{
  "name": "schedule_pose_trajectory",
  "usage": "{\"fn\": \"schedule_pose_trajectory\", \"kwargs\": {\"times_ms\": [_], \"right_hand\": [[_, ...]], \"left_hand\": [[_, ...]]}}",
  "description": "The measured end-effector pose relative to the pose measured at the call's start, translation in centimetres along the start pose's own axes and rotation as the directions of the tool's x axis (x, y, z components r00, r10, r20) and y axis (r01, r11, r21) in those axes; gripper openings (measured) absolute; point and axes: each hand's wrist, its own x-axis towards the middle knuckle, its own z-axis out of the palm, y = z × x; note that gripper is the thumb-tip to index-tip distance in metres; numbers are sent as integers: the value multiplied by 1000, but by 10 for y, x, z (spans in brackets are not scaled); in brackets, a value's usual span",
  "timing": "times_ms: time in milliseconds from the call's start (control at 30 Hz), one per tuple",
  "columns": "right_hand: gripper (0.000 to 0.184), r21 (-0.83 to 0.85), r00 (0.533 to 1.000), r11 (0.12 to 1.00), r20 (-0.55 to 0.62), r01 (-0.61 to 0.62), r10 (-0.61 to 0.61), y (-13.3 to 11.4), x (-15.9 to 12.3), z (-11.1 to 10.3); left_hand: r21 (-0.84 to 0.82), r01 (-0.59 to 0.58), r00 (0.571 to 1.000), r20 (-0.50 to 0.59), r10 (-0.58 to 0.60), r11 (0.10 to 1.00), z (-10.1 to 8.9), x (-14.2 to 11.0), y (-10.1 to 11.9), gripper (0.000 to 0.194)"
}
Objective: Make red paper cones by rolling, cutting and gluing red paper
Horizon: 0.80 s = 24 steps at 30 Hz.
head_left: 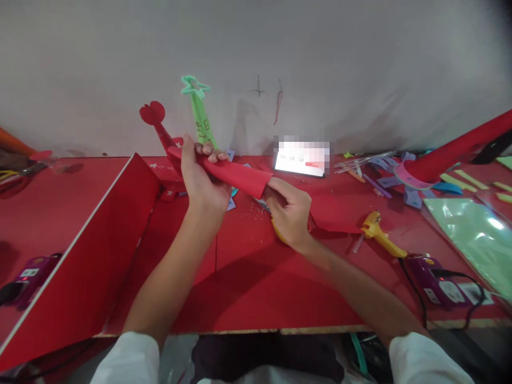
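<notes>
A rolled cone of red paper (240,175) slants across the middle of the head view, above the table. My left hand (206,176) wraps its fingers round the roll's upper left part. At its wide lower right end, my right hand (288,208) is closed with the paper's edge between thumb and fingers. Part of a yellow object (280,232) shows below the right hand; its kind is hidden. Behind the left hand stand a green paper cone (203,118) topped by a star outline and a red paper piece (154,113) with a heart-like top.
A red upright board (100,245) with a white edge divides the table on the left. A lit phone (302,160) leans at the wall. To the right are a yellow glue gun (380,234), a purple power socket (440,282), paper strips and glossy green sheets (472,234).
</notes>
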Motion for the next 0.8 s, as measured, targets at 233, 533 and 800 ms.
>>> {"fn": "schedule_pose_trajectory", "kwargs": {"times_ms": [233, 533, 800], "right_hand": [[25, -124, 985, 978, 71, 165, -157, -3, 0, -4], [25, -186, 969, 959, 161, 214, -185, 3, 1, -11], [24, -134, 979, 973, 110, 186, -172, 5, -2, -8]], "left_hand": [[-138, -16, 996, 87, 29, 990, 2, -6, -6, 58], [-35, 41, 998, -40, -43, 999, 13, -13, 4, 60], [-11, -13, 1000, -24, 13, 1000, 14, -15, 0, 59]]}}
